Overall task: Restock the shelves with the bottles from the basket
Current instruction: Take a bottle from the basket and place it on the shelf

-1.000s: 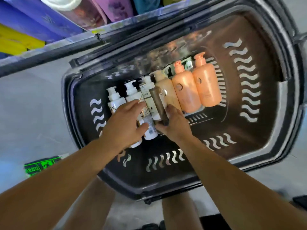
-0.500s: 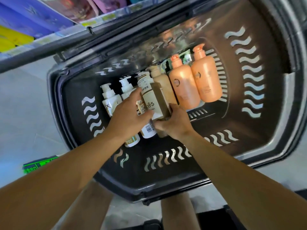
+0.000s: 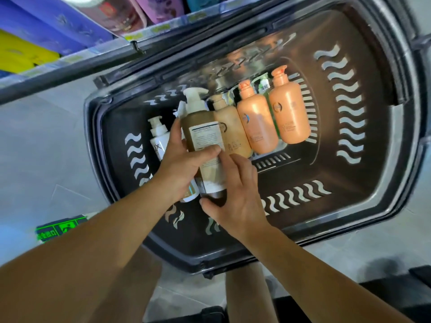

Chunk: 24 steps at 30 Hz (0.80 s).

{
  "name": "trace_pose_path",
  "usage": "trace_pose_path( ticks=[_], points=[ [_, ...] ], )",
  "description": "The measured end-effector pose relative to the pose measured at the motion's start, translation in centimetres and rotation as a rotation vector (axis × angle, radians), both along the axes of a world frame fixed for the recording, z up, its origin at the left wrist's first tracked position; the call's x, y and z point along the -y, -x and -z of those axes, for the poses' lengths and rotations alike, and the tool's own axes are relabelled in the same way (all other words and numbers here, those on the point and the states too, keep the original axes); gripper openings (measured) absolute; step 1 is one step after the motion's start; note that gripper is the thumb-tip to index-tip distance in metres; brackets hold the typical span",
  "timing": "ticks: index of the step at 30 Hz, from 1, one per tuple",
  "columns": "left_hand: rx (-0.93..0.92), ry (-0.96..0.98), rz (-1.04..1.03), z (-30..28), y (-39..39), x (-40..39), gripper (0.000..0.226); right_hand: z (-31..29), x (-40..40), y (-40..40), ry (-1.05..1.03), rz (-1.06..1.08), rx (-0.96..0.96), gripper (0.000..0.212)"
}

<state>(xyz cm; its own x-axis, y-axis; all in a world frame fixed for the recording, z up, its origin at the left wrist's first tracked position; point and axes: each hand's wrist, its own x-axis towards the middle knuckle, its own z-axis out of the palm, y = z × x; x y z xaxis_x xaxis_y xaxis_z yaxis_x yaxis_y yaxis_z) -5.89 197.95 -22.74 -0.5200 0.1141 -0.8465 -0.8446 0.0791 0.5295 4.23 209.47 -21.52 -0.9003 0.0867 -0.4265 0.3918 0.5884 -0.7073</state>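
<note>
**Lifting one brown pump bottle out of the basket**

Holding sits with both of your hands. Around the grip is the dark basket, the biggest thing in view, standing on the pale floor with the shelf edge just beyond its far rim; purple and yellow packs fill the shelf above that edge.

Inside the grip is the brown pump bottle, raised clear of the row. Your left hand wraps its left side, thumb across the label; your right hand cups the base, thumb under the bottom.

To the right of the grip a tan bottle and two orange bottles lie side by side on the basket floor. To its left a white pump bottle lies partly hidden behind your left hand.

You are at the pick-up step, early in the job I judge, since several bottles remain. Next you need to carry this one up and past the far rim to the shelf, keeping the pump head clear of the basket handle.

A green sign lies on the floor left of your forearm.
</note>
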Motion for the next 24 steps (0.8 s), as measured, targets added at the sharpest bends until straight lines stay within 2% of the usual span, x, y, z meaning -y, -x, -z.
trace_pose_path(
  ticks=[6, 10, 13, 16, 19, 21, 24],
  points=[
    [-0.022, 0.001, 0.104, -0.4, 0.0, 0.1, 0.092, -0.1, 0.8, 1.4, 0.091, 0.220, 0.210, 0.101],
    [0.056, -0.022, 0.124, -0.9, 0.0, 1.3, 0.086, 0.3, -2.1, 2.2, 0.503, 0.571, 0.462, 0.074],
    [0.065, 0.032, 0.137, -0.8, 0.7, 1.4, 0.073, 0.7, -3.9, 1.8, 0.686, 0.573, 0.579, 0.066],
    [0.089, -0.045, 0.212, -0.7, 1.1, 0.5, 0.065, 0.3, -4.5, 1.7, 0.838, 0.553, 0.615, 0.068],
    [0.064, -0.095, 0.175, -0.9, 1.3, 0.1, 0.073, 0.0, -4.8, 1.5, 0.975, 0.507, 0.642, 0.065],
    [0.042, -0.108, 0.151, -1.1, 1.3, 0.1, 0.073, -0.2, -4.9, 1.6, 1.001, 0.465, 0.647, 0.064],
    [-0.001, -0.074, 0.175, -1.6, 1.3, 0.6, 0.068, -0.8, -4.6, 1.9, 0.916, 0.378, 0.656, 0.066]
  ],
)
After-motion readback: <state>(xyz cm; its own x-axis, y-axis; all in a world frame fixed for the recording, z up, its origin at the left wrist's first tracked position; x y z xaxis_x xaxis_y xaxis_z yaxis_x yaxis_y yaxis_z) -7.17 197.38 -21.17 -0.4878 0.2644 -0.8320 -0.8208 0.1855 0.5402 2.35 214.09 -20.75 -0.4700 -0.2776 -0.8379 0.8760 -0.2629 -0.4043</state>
